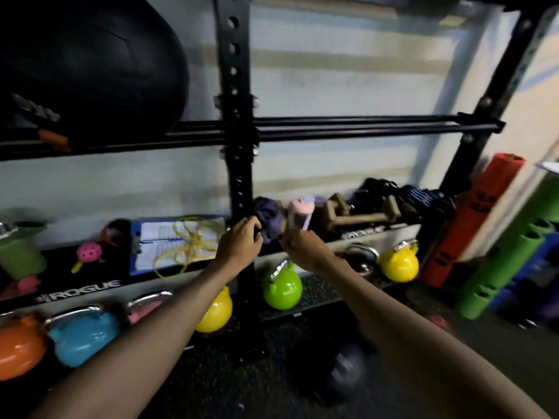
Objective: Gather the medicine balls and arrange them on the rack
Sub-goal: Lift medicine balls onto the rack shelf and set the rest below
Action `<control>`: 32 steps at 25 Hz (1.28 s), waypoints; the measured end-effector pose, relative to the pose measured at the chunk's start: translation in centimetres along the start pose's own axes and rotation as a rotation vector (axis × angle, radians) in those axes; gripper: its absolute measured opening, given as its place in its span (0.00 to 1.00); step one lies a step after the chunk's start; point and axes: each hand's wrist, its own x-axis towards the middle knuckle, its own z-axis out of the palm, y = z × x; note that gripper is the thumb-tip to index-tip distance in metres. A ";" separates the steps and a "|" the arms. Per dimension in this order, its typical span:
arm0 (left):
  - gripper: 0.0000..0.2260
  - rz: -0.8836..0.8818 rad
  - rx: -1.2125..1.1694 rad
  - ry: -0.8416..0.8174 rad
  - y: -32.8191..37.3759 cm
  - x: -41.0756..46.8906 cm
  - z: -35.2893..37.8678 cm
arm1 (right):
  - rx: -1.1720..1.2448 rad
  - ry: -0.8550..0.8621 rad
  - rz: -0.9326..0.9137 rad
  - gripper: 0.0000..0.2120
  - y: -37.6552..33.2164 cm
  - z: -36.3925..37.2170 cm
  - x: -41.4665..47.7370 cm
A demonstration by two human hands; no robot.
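Observation:
A large black medicine ball (90, 62) rests on the rack's upper rails (348, 125) at the top left. On the floor below my arms lies a dark, blurred round object (341, 370), possibly another ball. Both arms reach to the middle shelf (357, 237). My left hand (240, 241) is beside the black upright post (236, 116), its fingers curled against a dark purple cloth (269, 216); whether it grips the cloth is unclear. My right hand (299, 247) is curled at the base of a pink shaker bottle (299, 213).
The middle shelf carries wooden parallettes (357, 213), dark clothing, a clipboard (169, 243) with a yellow cord and a pink perforated ball (88, 251). Coloured kettlebells line the bottom shelf: orange, blue, yellow and green (282, 287). Red (472, 219) and green tubes stand at the right.

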 end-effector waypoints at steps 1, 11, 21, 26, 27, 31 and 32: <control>0.07 -0.002 0.015 -0.081 1.0 -0.6 2.2 | 0.016 -0.016 0.050 0.11 2.0 0.4 -1.8; 0.07 0.017 0.199 -0.851 8.5 -5.9 25.0 | 0.103 -0.307 0.500 0.13 22.6 7.0 -16.2; 0.10 -0.235 0.163 -1.245 7.5 -6.9 44.4 | 0.188 -0.636 0.662 0.15 38.5 16.3 -17.1; 0.09 -0.428 0.090 -1.278 5.6 -6.9 51.0 | 0.307 -0.705 0.762 0.14 44.3 21.2 -14.7; 0.09 -0.478 0.063 -1.269 5.0 -7.0 52.7 | 0.328 -0.719 0.783 0.13 45.7 22.6 -14.3; 0.16 -0.758 -0.078 -1.197 1.3 -8.2 60.6 | 0.392 -0.730 0.910 0.13 52.6 30.0 -13.7; 0.20 -0.831 -0.114 -1.165 0.0 -8.7 62.7 | 0.414 -0.724 0.948 0.12 54.5 32.3 -13.6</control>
